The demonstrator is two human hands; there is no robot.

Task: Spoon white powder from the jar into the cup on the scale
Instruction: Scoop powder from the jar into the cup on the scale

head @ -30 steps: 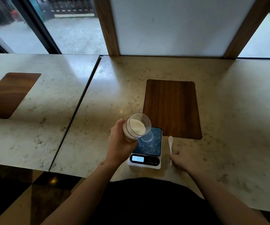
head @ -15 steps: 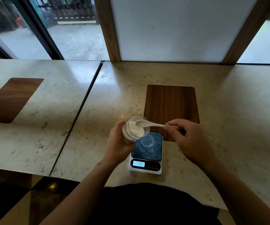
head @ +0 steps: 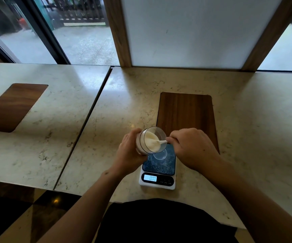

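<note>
Left hand [head: 129, 151] grips the tilted clear powder jar [head: 150, 140] above the white digital scale [head: 157, 172] near the worktop's front edge; right hand [head: 192, 148] pinches the small white spoon [head: 161, 142], digging in. The small clear cup [head: 160, 154] looks empty (display reads zero), so every scoop remains.

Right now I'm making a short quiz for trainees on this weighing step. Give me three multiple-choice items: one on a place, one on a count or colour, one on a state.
1. Where does the clear cup stand?
A. on the scale's platform
B. on the wooden inlay
C. in the left hand

2. How many dark wooden inlays show in the countertop?
A. one
B. two
C. four

3. How is the jar held?
A. upright on the counter
B. tilted, mouth toward the right hand
C. upside down over the cup

Answers: 1 A, the cup sits on the dark top of the scale. 2 B, one inlay behind the scale, another far left. 3 B, the left hand tips the jar while the right hand dips the spoon into the powder.
</note>
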